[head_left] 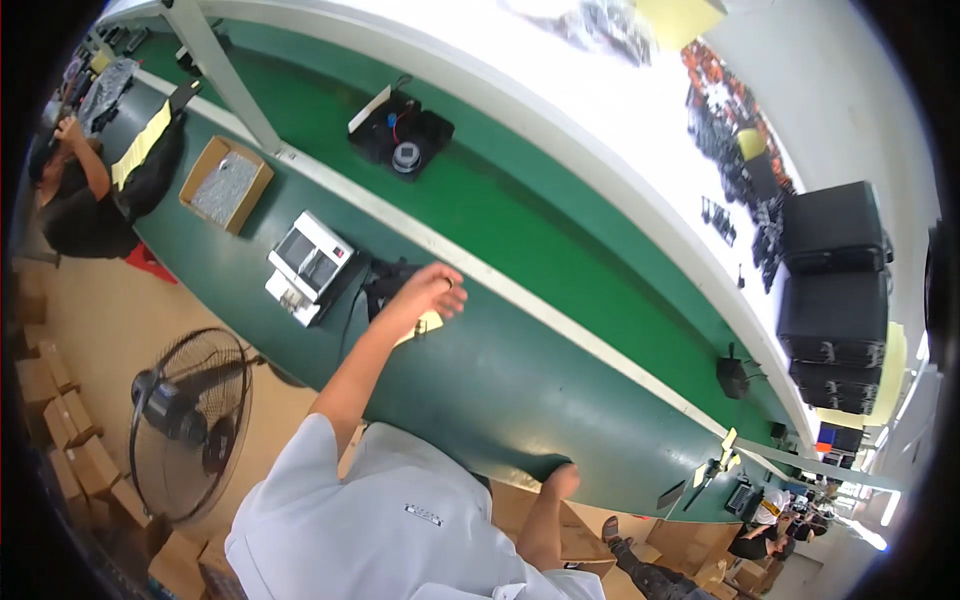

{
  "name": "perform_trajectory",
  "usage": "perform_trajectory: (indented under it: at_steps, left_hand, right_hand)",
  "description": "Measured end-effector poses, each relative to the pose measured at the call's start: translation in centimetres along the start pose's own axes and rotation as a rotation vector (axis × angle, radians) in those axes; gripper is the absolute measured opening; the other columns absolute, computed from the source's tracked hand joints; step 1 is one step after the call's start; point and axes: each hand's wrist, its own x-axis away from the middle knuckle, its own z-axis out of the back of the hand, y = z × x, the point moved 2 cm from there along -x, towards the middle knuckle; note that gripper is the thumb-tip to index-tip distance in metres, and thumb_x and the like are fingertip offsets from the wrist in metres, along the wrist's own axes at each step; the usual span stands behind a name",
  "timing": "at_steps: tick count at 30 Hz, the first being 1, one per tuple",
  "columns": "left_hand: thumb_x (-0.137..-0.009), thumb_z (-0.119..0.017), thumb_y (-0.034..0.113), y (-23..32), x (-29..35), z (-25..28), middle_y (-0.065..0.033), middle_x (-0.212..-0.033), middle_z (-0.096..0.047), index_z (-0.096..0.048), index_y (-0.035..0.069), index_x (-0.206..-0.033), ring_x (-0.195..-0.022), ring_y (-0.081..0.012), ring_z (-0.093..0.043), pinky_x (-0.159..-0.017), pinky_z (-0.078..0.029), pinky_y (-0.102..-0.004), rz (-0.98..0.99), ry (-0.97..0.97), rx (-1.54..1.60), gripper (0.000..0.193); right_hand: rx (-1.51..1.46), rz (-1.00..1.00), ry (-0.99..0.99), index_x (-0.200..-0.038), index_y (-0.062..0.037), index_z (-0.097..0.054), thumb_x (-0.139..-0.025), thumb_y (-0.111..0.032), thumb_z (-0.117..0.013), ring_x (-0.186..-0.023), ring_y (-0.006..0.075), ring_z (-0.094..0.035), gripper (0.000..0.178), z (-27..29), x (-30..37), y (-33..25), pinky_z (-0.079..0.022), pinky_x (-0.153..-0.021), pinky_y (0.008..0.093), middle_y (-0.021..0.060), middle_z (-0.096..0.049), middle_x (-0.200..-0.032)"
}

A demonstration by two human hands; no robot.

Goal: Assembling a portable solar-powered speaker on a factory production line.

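Observation:
Over the workbench, my left hand (435, 292) is raised with its fingers curled. A small dark curved thing shows at the fingers; I cannot make out whether it is held or worn. Below and beside that hand lie a black bundle (385, 285), perhaps a bag or cable, and a piece of yellow paper (426, 324) with small dark marks or parts on it. To their left stands a white and grey box-shaped machine (312, 258). My right hand (562, 482) is at the bench's near edge, its fingers mostly hidden from view.
The dark green workbench (500, 370) runs diagonally, with a green conveyor belt (560, 270) behind. An open black case with a round part (405, 157) sits on the belt. A cardboard box (226, 190) stands farther left. A floor fan (190, 420) and people are nearby.

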Motion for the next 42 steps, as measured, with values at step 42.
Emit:
perform_trajectory:
  at_steps: [42]
  left_hand:
    - [-0.069, -0.071, 0.017, -4.4, 2.7, -9.6, -0.024, -0.07, -0.063, -0.063, -0.004, -0.069, -0.063, -0.0399, -0.063, -0.06, -0.048, -0.0481, -0.169, 0.196, -1.129, 0.022]
  right_hand:
    - [-1.139, 0.234, -1.223, -0.125, -0.0055, -0.06, -0.101, -0.053, -0.045, -0.088, 0.028, -0.068, 0.055, -0.4, 15.6, -16.9, -0.057, -0.075, 0.0437, 0.0135, -0.069, -0.107]
